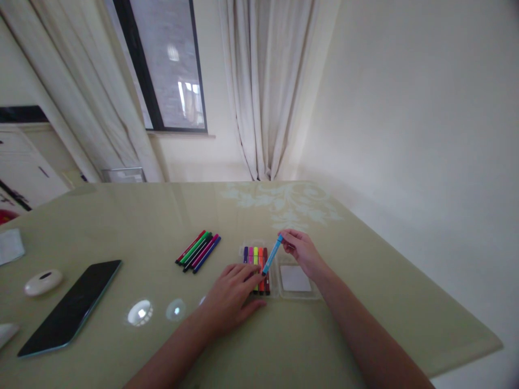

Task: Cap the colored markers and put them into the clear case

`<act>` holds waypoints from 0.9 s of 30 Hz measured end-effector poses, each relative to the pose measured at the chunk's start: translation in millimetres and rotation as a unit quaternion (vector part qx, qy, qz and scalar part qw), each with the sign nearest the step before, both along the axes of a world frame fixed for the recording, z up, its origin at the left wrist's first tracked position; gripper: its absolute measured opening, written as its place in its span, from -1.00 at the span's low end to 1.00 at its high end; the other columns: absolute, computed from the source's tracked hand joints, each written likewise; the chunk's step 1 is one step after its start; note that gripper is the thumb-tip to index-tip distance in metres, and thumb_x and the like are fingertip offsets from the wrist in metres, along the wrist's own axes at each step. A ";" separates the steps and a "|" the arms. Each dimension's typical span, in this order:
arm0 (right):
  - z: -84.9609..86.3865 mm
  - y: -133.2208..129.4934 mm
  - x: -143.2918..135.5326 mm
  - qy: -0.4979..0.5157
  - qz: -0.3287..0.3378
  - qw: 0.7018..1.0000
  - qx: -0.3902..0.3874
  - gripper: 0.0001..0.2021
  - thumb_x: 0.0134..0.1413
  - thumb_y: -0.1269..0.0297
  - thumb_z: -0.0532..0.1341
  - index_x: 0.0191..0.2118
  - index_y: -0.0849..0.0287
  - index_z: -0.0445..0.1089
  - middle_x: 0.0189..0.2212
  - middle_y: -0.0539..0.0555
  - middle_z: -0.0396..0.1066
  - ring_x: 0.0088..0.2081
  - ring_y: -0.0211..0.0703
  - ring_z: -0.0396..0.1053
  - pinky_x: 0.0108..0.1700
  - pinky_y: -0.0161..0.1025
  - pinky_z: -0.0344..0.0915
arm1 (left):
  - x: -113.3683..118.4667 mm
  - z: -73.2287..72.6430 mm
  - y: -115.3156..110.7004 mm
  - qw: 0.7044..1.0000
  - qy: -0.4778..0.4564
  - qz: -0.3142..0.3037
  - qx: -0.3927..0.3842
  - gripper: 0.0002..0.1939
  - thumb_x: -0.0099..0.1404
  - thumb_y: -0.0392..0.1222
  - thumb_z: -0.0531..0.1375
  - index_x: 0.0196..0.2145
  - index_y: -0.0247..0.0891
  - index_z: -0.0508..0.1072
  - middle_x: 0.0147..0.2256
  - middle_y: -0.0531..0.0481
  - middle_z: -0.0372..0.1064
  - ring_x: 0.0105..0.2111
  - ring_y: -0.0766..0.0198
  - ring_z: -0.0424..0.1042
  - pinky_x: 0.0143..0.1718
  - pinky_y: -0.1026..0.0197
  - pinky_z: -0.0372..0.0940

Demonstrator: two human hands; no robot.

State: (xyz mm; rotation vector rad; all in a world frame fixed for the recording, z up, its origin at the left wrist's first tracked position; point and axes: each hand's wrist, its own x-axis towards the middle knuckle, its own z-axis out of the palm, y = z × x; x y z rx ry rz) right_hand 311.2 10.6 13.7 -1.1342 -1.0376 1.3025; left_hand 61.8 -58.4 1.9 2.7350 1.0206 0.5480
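Observation:
A light blue marker [272, 255] slants above an open clear plastic case [299, 295]. My right hand [300, 249] pinches its upper end. My left hand [233, 294] lies palm down over the lower left part of the case, fingers spread, one fingertip by the blue marker's lower end. Inside the case's left half stand several markers in a row: purple, pink, yellow, orange [261, 253] and dark red. The right half holds a white card [295, 278]. Several loose markers [199, 252], red, green, black, magenta and blue, lie side by side left of the case.
A dark tablet [71, 308] lies on the glossy table [154, 227] at the left, beside a white oval object [44, 282]. A pale packet [11, 246] is at the far left edge. Curtains, a window and a wall stand behind.

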 end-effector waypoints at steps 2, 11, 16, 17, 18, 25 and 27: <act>-0.9 -0.7 -0.4 -0.004 0.012 1.000 0.000 -0.64 -0.15 -0.04 0.48 -0.37 0.17 0.57 -0.49 0.00 0.43 -0.49 -0.28 0.24 -0.41 -0.28 0.14 | -1.4 1.5 1.4 1.000 -0.001 0.006 -0.001 -0.50 0.38 0.03 0.26 0.21 -0.10 0.36 0.21 -0.12 0.37 0.16 -0.03 0.34 0.19 -0.13 0.22; -7.7 -4.2 -9.4 -0.144 0.079 0.986 0.031 -0.65 0.02 -0.04 0.37 -0.33 0.21 0.57 -0.53 -0.04 0.37 -0.48 -0.29 0.24 -0.42 -0.30 0.16 | -1.1 1.6 1.6 1.000 0.000 0.025 0.015 -0.52 0.36 -0.02 0.29 0.19 -0.11 0.35 0.14 -0.11 0.40 0.11 -0.03 0.35 0.16 -0.12 0.22; -13.0 -2.3 -10.5 -0.216 0.066 0.972 0.058 -0.66 0.11 -0.01 0.32 -0.29 0.22 0.57 -0.49 -0.01 0.44 -0.47 -0.27 0.28 -0.42 -0.31 0.20 | -0.7 2.2 0.8 1.000 0.011 0.022 0.019 -0.50 0.39 -0.02 0.26 0.23 -0.11 0.31 0.14 -0.10 0.38 0.11 -0.02 0.33 0.17 -0.12 0.22; -14.0 -2.4 -10.9 -0.224 0.065 0.971 0.058 -0.67 0.11 0.00 0.32 -0.26 0.22 0.57 -0.47 0.01 0.47 -0.46 -0.26 0.31 -0.41 -0.30 0.22 | -0.5 2.2 0.6 0.999 0.012 0.022 0.020 -0.49 0.39 -0.02 0.26 0.23 -0.11 0.31 0.14 -0.10 0.38 0.11 -0.02 0.33 0.17 -0.12 0.22; -14.8 -2.5 -11.3 -0.230 0.065 0.969 0.060 -0.67 0.11 0.01 0.32 -0.24 0.21 0.58 -0.44 0.02 0.50 -0.45 -0.24 0.34 -0.40 -0.30 0.24 | -0.3 2.0 0.5 0.999 0.013 0.021 0.022 -0.48 0.39 -0.02 0.26 0.24 -0.10 0.30 0.14 -0.11 0.37 0.11 -0.02 0.33 0.17 -0.12 0.22; -17.3 -2.8 -11.0 -0.332 0.048 0.934 0.124 -0.72 0.12 0.11 0.35 -0.15 0.20 0.61 -0.37 0.08 0.57 -0.34 -0.13 0.45 -0.23 -0.21 0.36 | 0.6 0.0 0.6 0.999 0.014 0.001 0.029 -0.54 0.41 -0.11 0.25 0.22 -0.08 0.32 0.21 -0.12 0.33 0.16 -0.01 0.31 0.18 -0.10 0.21; -17.9 -2.9 -10.6 -0.362 0.044 0.922 0.134 -0.74 0.13 0.14 0.35 -0.14 0.19 0.62 -0.35 0.09 0.58 -0.34 -0.13 0.45 -0.23 -0.21 0.37 | 0.9 0.4 0.4 0.999 0.015 -0.008 0.029 -0.58 0.43 -0.12 0.23 0.21 -0.07 0.34 0.22 -0.11 0.33 0.17 0.00 0.31 0.19 -0.10 0.21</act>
